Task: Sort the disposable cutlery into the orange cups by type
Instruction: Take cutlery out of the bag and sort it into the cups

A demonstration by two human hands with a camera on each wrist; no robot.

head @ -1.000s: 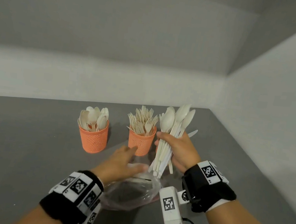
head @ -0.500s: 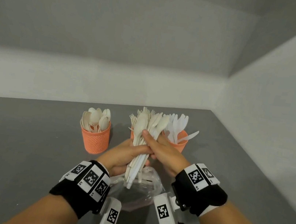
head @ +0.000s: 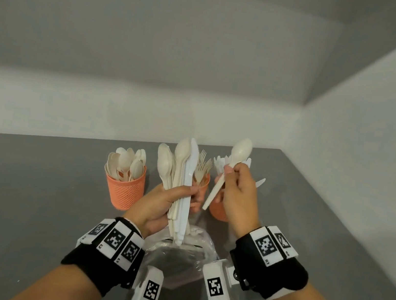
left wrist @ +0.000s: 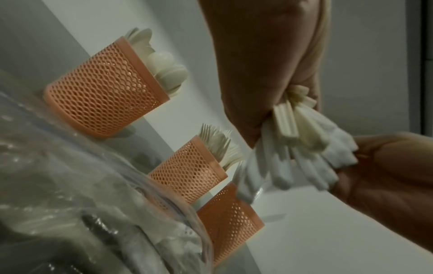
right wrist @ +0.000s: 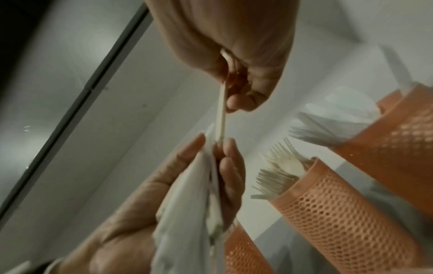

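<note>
The tabletop (head: 31,189) carries three orange cups toward its far edge: spoon cup (head: 125,190) leftmost, fork cup (head: 203,184) in the middle, knife cup (head: 218,210) nearest the right edge. A clear bag (head: 175,262) lies at the near edge. A second ago the right hand held the whole bundle (head: 181,186); now the left hand (head: 157,205) grips it, while the right hand (head: 238,197) pinches a single spoon (head: 235,160) pulled free. That spoon likely belongs in the leftmost cup.

grey table (head: 31,189) — three orange cups (head: 125,190) | clear plastic bag (head: 175,262)
</note>
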